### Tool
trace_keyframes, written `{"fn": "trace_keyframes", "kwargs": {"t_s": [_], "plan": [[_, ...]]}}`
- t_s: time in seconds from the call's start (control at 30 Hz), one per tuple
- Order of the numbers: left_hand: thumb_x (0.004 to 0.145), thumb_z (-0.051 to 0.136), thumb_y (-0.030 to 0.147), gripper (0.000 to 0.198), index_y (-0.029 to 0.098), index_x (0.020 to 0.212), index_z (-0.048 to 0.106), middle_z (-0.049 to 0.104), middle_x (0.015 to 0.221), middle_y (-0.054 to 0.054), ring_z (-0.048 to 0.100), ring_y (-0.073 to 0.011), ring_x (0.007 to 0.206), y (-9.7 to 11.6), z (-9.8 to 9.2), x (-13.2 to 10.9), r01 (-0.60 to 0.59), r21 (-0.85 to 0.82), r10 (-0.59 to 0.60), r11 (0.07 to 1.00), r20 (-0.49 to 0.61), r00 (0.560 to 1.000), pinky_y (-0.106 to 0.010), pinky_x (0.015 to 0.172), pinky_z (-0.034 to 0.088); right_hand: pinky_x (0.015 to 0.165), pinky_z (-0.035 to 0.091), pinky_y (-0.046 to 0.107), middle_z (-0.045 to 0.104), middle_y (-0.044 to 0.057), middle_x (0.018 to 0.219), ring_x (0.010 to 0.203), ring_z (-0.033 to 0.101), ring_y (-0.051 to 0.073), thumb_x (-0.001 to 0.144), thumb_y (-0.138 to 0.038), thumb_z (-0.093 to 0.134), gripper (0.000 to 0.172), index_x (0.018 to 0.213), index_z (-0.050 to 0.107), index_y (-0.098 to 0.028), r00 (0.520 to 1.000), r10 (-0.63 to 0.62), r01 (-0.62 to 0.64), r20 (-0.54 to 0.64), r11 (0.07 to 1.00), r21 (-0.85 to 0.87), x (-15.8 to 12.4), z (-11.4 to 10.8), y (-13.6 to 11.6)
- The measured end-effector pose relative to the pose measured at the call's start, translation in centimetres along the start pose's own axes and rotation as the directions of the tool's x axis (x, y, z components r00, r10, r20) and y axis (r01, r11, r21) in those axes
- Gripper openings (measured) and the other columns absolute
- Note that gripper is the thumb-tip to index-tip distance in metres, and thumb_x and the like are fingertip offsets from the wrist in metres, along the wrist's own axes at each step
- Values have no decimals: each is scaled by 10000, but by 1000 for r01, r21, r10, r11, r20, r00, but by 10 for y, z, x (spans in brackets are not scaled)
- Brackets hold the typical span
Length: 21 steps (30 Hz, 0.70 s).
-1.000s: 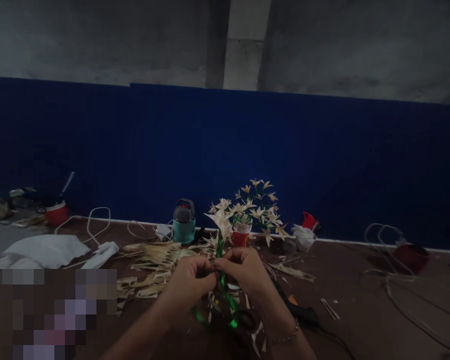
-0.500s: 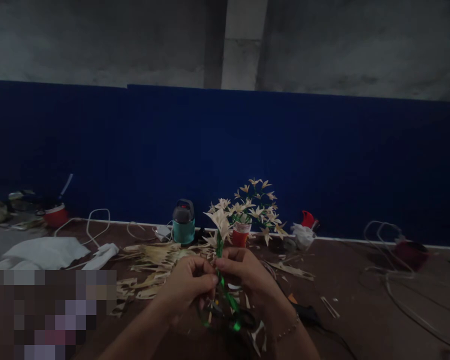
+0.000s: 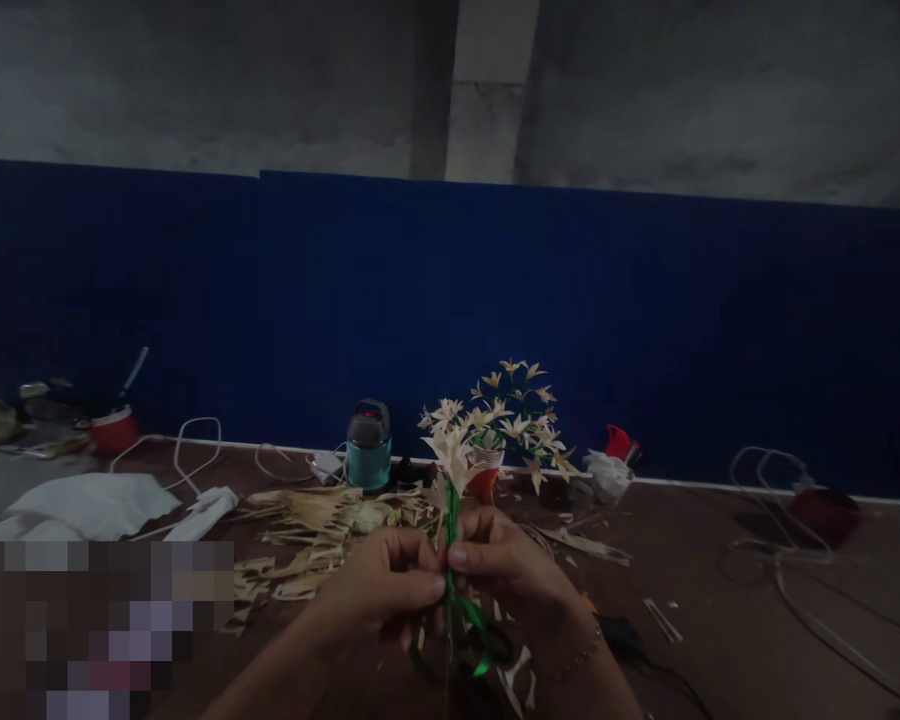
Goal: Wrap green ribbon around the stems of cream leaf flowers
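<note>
Between my hands stands an artificial flower (image 3: pixel 451 455) with pale, pointed petals and a green-wrapped stem, held nearly upright. My left hand (image 3: pixel 390 582) pinches the stem low down between thumb and forefinger. Just above that, my right hand (image 3: pixel 516 566) is closed with thumb and finger on the stem. A shiny green tape (image 3: pixel 474 622) hangs from the stem below the fingers. Behind the flower, a red and white paper cup (image 3: pixel 483 482) holds several smaller pale flowers (image 3: pixel 516 425) on green stems.
Dry, straw-coloured husk strips (image 3: pixel 307 510) lie beyond my left hand. A teal bottle-like jar (image 3: pixel 369 450) with a dark lid stands at the back, against the blue partition (image 3: pixel 307 300). White cloth (image 3: pixel 90 503) lies left; a white cable (image 3: pixel 802 620) curls on the right.
Both hands and the flower have shifted slightly right and a little down. The hanging green tape has swung and now falls closer beside the stem. Both hands still grip the stem.
</note>
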<state>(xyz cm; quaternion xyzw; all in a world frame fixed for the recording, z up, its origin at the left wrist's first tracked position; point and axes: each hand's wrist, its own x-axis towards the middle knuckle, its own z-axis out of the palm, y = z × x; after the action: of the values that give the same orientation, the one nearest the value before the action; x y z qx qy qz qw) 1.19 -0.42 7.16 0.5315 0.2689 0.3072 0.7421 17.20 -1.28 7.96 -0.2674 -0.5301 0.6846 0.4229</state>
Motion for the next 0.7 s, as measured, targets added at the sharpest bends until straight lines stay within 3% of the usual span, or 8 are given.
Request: {"fn": "trace_keyframes", "kwargs": {"t_s": [0.17,0.23,0.33,0.4,0.53,0.7], "plan": [[573,608,256,166,171,592,466,499,383,68,361,-42,280,3,2,1,64,323,19,944,-249,968,-148,293,268,455,292,202,520,-28,475,442,409,64,595,-328,730,265,517,573,-129,986,-38,8,-163,983,-181,2,-2,0],[601,568,242,118,167,576,481,462,399,76,372,-51,312,0,2,3,39,446,120,894,-323,939,-159,311,271,452,293,206,492,-42,450,439,402,67,581,-321,734,271,501,549,-140,968,-54,-11,-245,966,-260,6,-3,1],[620,536,215,124,162,522,482,434,429,68,397,-60,379,-5,0,6,-34,573,278,819,-345,896,-164,353,275,442,270,209,454,-51,445,438,373,64,578,-313,724,269,491,537,-141,943,-69,-63,-327,923,-378,10,-4,3],[620,531,209,122,166,522,473,441,426,67,407,-64,381,-6,-1,8,-20,547,244,837,-340,908,-169,365,285,433,243,210,423,-54,442,436,343,59,600,-315,705,275,482,527,-140,940,-72,-85,-334,897,-433,10,-4,3],[611,538,220,94,172,562,474,476,402,66,402,-64,312,-1,1,8,93,395,38,914,-311,950,-173,331,276,416,201,214,371,-62,426,426,289,52,615,-320,697,314,454,488,-148,940,-69,-112,-334,862,-494,7,-3,0],[588,573,210,114,168,536,480,487,373,70,387,-51,277,3,4,6,118,350,9,929,-341,940,-160,305,245,407,200,215,374,-61,406,411,289,51,610,-305,705,310,440,498,-152,940,-63,-111,-337,874,-473,6,1,-4]]}}
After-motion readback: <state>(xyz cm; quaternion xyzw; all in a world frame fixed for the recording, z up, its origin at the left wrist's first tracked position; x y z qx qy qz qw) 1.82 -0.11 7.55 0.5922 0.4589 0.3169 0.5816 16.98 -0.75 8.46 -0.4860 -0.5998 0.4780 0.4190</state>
